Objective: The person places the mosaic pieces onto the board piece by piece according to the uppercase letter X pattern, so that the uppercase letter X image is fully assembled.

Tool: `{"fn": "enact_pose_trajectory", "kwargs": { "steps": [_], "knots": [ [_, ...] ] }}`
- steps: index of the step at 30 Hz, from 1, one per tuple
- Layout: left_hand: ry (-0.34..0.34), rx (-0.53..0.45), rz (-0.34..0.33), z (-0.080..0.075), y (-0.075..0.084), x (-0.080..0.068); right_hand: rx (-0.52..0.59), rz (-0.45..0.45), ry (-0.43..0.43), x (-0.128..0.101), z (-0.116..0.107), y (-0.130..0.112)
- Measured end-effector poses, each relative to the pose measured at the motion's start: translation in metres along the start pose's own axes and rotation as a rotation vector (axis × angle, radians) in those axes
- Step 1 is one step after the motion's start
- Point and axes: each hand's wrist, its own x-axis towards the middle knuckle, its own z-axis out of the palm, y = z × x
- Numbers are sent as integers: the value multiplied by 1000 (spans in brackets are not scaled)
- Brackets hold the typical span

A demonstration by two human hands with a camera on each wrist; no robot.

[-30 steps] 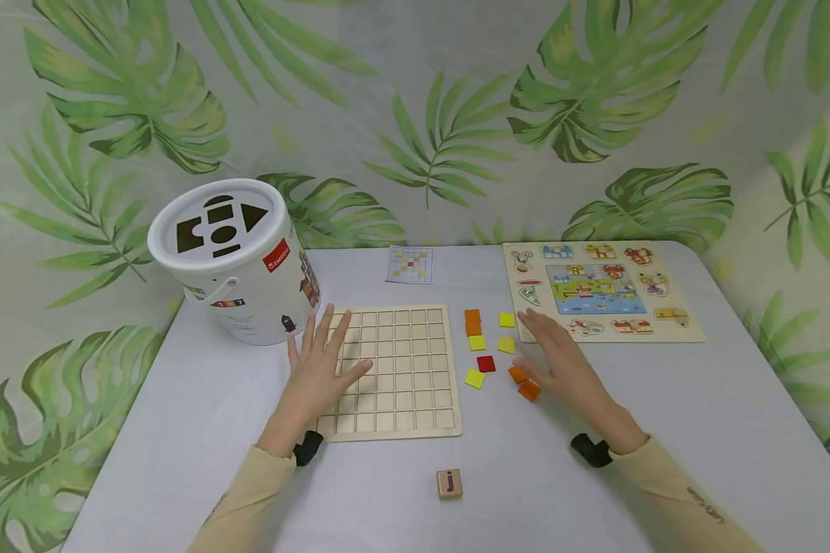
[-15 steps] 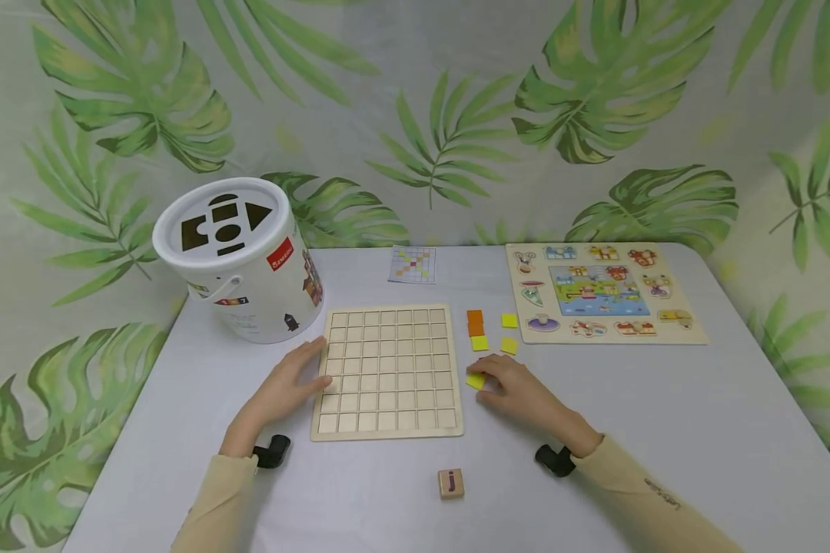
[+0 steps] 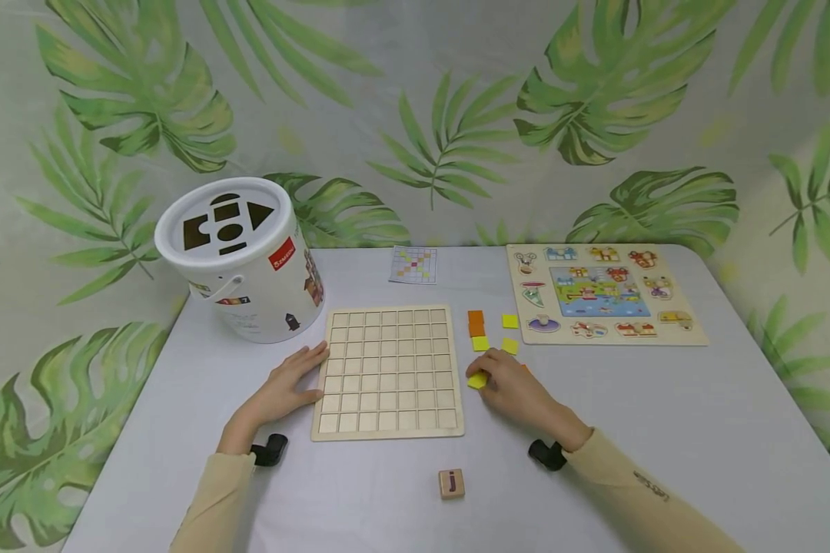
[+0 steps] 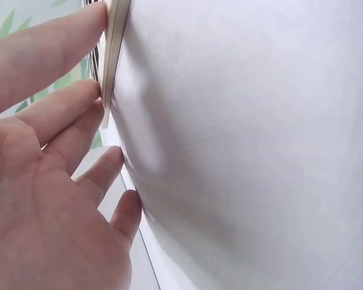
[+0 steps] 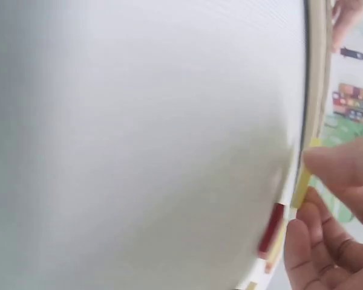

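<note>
My right hand [image 3: 515,393] pinches a yellow square tile [image 3: 477,380] between thumb and fingers, beside the right edge of a wooden grid board [image 3: 388,362]. In the right wrist view the yellow tile [image 5: 302,184] stands on edge in the fingertips, above a red tile [image 5: 271,229] on the cloth. My left hand [image 3: 277,395] has its fingers extended, with the fingertips at the board's left edge. The left wrist view shows fingertips against the side of the board [image 4: 114,54]. Orange tiles [image 3: 476,322] and yellow tiles [image 3: 509,321] lie right of the board.
A white bucket [image 3: 249,307] with a shape-hole lid stands at the back left. A small patterned grid card [image 3: 413,265] lies behind the board. A wooden picture puzzle [image 3: 600,296] occupies the back right, and a letter cube [image 3: 451,484] sits near the front.
My left hand has moved left off the grid board to its edge. The right hand has moved left from near the puzzle, taken hold of a yellow tile and tilted it up.
</note>
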Motion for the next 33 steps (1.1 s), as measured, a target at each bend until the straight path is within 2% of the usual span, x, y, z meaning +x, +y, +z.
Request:
{"fn": "enact_pose_trajectory", "kwargs": {
  "steps": [4, 10, 18, 25, 33],
  "knots": [
    [-5, 7, 6, 1, -1, 2, 38, 5, 2, 15, -5, -5],
    [-10, 12, 1, 1, -1, 3, 189, -91, -35, 54, -4, -17],
    [-16, 20, 2, 0, -4, 5, 246, -139, -117, 111, 14, -46],
    [-19, 13, 2, -2, -8, 5, 177, -154, -158, 149, 39, -61],
    [-51, -6, -14, -5, -5, 3, 96, -123, -192, 175, 58, -73]
  ]
}}
